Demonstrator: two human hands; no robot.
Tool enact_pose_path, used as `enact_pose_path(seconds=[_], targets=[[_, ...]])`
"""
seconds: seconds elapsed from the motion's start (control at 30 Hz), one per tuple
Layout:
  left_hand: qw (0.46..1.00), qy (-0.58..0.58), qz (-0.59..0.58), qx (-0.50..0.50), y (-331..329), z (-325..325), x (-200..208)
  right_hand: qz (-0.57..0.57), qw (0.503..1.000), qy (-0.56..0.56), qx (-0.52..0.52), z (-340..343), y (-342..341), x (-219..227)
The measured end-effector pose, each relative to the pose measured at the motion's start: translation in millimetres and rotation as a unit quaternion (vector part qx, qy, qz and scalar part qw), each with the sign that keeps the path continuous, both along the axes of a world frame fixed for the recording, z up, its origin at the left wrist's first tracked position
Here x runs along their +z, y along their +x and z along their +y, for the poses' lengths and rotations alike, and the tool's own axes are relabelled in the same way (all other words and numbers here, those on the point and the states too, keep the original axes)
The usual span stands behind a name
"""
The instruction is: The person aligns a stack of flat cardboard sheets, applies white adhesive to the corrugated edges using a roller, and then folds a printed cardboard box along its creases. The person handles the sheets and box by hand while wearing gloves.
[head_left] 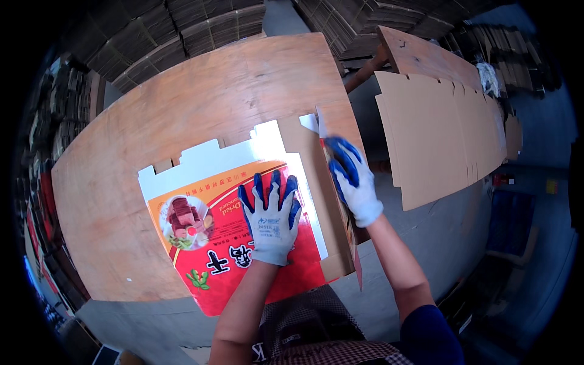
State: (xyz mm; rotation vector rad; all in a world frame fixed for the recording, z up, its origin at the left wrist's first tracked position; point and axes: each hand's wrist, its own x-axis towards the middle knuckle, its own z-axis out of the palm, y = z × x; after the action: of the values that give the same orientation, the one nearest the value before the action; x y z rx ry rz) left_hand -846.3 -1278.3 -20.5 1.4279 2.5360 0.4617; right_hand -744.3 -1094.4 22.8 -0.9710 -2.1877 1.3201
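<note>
A printed carton [210, 243], partly folded, lies on the wooden table in front of me. Its main face is red and orange, with a picture of food, and white flaps edge it. My left hand [271, 222], in a white and blue work glove, rests flat on this face with its fingers spread. On the carton's right side, a narrow brown cardboard panel [336, 243] stands up from the base. My right hand [353, 179], gloved alike, bends its fingers over the upper edge of that panel. Its fingertips are slightly blurred, and the thumb is hard to make out.
The wooden table [201, 91] spreads to the left and far side. Flat brown cardboard sheets [432, 134] lie on another surface at the right. Stacks of bundled cardboard [213, 27] stand beyond the table and along the left [67, 97].
</note>
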Motion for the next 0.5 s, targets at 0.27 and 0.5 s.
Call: enact_pose_path(seconds=[0.27, 0.5], targets=[[0.999, 0.016, -0.028, 0.021, 0, 2, 1, -0.15, 0.941, 0.229, 0.201, 28, -52, -37], [0.999, 0.016, -0.002, 0.029, -2, 4, -1, -0.166, 0.929, 0.262, 0.2, 23, -56, -42]])
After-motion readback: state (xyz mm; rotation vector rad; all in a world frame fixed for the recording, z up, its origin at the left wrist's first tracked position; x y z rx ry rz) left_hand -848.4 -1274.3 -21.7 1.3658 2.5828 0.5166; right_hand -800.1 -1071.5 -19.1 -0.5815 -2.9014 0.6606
